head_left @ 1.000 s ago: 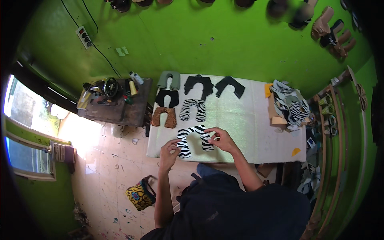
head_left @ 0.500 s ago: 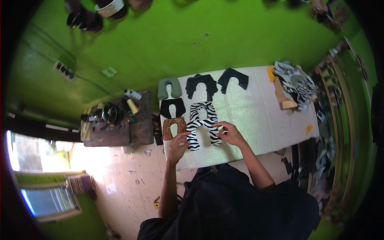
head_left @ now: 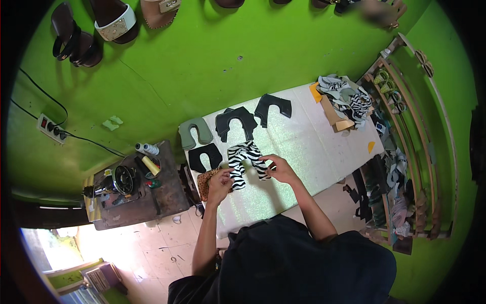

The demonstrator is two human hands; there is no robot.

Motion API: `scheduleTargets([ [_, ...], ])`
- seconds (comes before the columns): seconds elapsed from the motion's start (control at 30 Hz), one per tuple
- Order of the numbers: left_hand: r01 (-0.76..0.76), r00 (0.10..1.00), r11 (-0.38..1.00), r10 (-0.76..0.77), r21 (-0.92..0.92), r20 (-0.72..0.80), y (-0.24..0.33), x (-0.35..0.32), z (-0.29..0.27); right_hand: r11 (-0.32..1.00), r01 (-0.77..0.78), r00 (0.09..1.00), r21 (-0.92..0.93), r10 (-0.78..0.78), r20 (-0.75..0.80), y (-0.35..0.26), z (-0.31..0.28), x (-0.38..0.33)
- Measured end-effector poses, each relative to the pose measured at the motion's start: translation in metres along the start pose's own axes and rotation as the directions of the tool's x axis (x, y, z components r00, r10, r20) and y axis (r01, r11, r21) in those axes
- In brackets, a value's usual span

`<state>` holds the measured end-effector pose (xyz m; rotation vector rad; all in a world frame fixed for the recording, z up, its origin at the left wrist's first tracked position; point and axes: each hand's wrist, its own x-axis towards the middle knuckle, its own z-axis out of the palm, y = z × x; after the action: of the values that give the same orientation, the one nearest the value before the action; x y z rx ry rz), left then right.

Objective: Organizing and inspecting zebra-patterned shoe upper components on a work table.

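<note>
A zebra-striped U-shaped cutout [head_left: 246, 158] of sheet material is stretched between my two hands, over the white-topped table. My left hand [head_left: 219, 186] pinches its left edge, and my right hand [head_left: 281, 171] grips the right edge with bent fingers. Another zebra piece appears to lie beneath it; the two overlap so much that I cannot separate their outlines. Partly under my left hand sits a leopard-print cutout [head_left: 204, 183]. Beyond it are a black U-shaped cutout [head_left: 193, 159] and a grey-green one [head_left: 187, 137]. Farther back lie stacked black cutouts [head_left: 223, 121] and a single-looking black one [head_left: 262, 109].
The white table [head_left: 324, 147] carries a scrap pile [head_left: 349, 101] at its far right. To the left, a dark worktable [head_left: 167, 195] holds thread spools [head_left: 147, 148] and a black round device [head_left: 124, 180]. Sandals [head_left: 117, 25] hang on the green wall; a rack [head_left: 412, 147] stands right.
The held zebra cutout has moved away from me, onto the other zebra piece, which it now mostly overlaps. Both hands stay on it. The whole view has tilted.
</note>
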<state>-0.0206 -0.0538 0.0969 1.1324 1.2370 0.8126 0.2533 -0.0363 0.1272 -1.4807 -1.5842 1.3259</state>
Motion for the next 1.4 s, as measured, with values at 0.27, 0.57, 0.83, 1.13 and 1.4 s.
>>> scheduleTargets([
  [0.27, -0.063, 0.992, 0.986, 0.079, 0.152, -0.099, -0.017, 0.045, -0.004, 0.999, -0.044, 0.999, -0.004, 0.044, -0.003, 0.022, 0.009, 0.045],
  [0.57, -0.037, 0.991, 0.966, 0.068, 0.256, -0.111, -0.041, 0.080, 0.006, 0.998, -0.045, 0.999, -0.050, 0.046, 0.013, 0.065, 0.004, 0.083],
  [0.83, -0.005, 0.974, 0.942, 0.081, 0.336, -0.212, -0.081, 0.092, 0.016, 0.990, -0.088, 0.996, -0.111, 0.088, -0.008, 0.083, 0.015, 0.086],
  [1.13, 0.021, 0.980, 0.863, 0.082, 0.505, -0.181, -0.063, 0.091, 0.027, 0.961, 0.012, 0.998, -0.278, -0.027, -0.053, 0.096, 0.023, 0.082],
  [1.4, 0.043, 0.985, 0.802, 0.066, 0.596, -0.161, -0.068, 0.088, 0.034, 0.894, 0.018, 0.998, -0.448, -0.044, -0.049, 0.086, 0.023, 0.075],
])
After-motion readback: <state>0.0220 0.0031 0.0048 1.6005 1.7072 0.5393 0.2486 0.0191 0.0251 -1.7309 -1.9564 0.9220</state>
